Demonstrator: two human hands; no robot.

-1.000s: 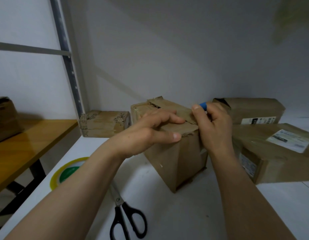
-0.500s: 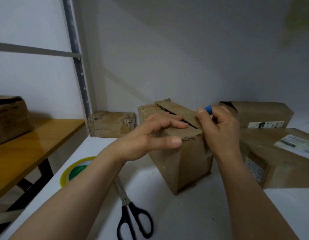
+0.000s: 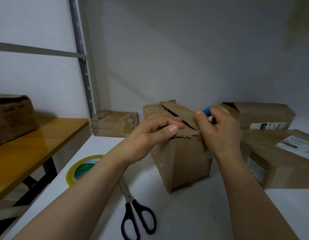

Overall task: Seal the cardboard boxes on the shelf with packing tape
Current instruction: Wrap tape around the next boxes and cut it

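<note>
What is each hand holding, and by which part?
The right hand grips a small blue object around its body; only the tip shows. The left hand holds nothing; it presses the box's top flap.

The white shelf (image 3: pixel 193 213) in front of me carries a tall cardboard box (image 3: pixel 185 161) standing in the middle and a small flat box (image 3: pixel 114 123) against the back wall at the left. On the right a labelled box (image 3: pixel 285 161) lies just in front of a rear box (image 3: pixel 264 115). Near the left edge a roll of tape (image 3: pixel 81 168) lies flat, with black-handled scissors (image 3: pixel 134 215) near it, handles toward me. Left of the shelf, a wooden table (image 3: pixel 29 144) holds a worn box (image 3: pixel 11 118).
</note>
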